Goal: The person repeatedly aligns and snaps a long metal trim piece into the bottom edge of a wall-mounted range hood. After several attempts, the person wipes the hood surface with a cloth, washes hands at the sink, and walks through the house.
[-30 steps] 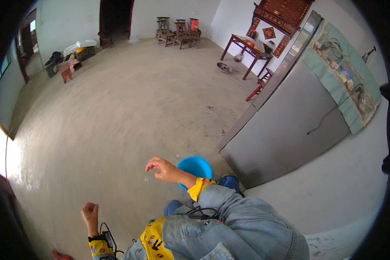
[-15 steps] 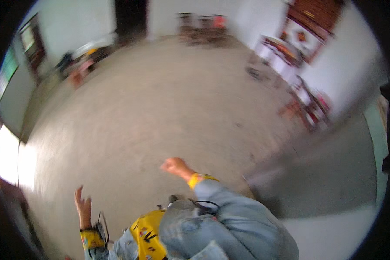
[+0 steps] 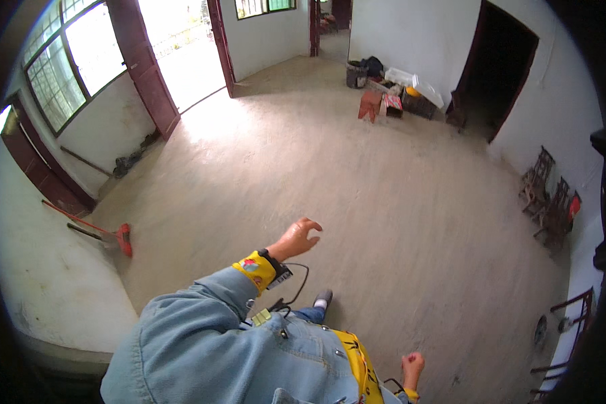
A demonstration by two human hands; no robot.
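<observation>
My left hand (image 3: 296,239) is stretched out over the bare floor, its fingers loosely curved and apart, with nothing in it. A yellow cuff (image 3: 254,269) and a black strap with a cable circle that wrist. Lower down to the right, my right hand (image 3: 413,367) hangs beside my body with its fingers curled in; no object shows in it. Neither hand touches anything around it. Between them a shoe (image 3: 324,297) of mine shows on the concrete floor (image 3: 357,195).
An orange-red broom (image 3: 124,239) leans by the left wall. Ahead, an open door (image 3: 140,60) lets in bright light. A reddish stool (image 3: 370,106), a dark bucket (image 3: 356,75) and boxes stand near a dark doorway (image 3: 498,67). Wooden chairs (image 3: 552,209) line the right wall.
My view has swung to the left, bringing the bright doorway and broom into sight. My left hand now reaches further forward, while my right hand appears lower and nearer my body.
</observation>
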